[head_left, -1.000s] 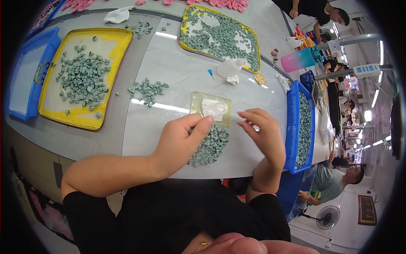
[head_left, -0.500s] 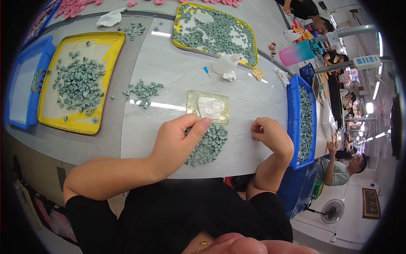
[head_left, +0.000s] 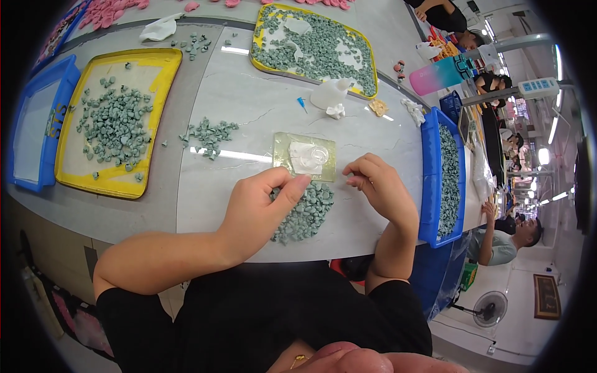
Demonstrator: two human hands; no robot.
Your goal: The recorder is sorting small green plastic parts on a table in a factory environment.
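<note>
My left hand (head_left: 264,205) is closed in a pinch, thumb against the curled fingers, over the near edge of a clear yellowish pad (head_left: 283,146). Whatever it may hold is too small or hidden to make out. On the pad lie a crumpled white sheet (head_left: 305,160) and a small clear round dish (head_left: 320,154). Under and beside my left thumb spreads a heap of small grey-green pieces (head_left: 311,211). My right hand (head_left: 385,189) hovers right of the pad and heap, fingers curled toward the thumb; anything between the fingertips is too small to tell.
Left are a yellow-rimmed tray (head_left: 158,93) of green pieces and a blue tray (head_left: 46,118). A loose cluster (head_left: 211,137) lies nearer. Beyond the pad stand a white squeeze bottle (head_left: 329,94) and another yellow-rimmed tray (head_left: 375,68). A blue bin (head_left: 429,186) borders the right.
My right hand has moved left and a little farther from me, closer to the pad, with its fingers still curled. My left hand has stayed in place.
</note>
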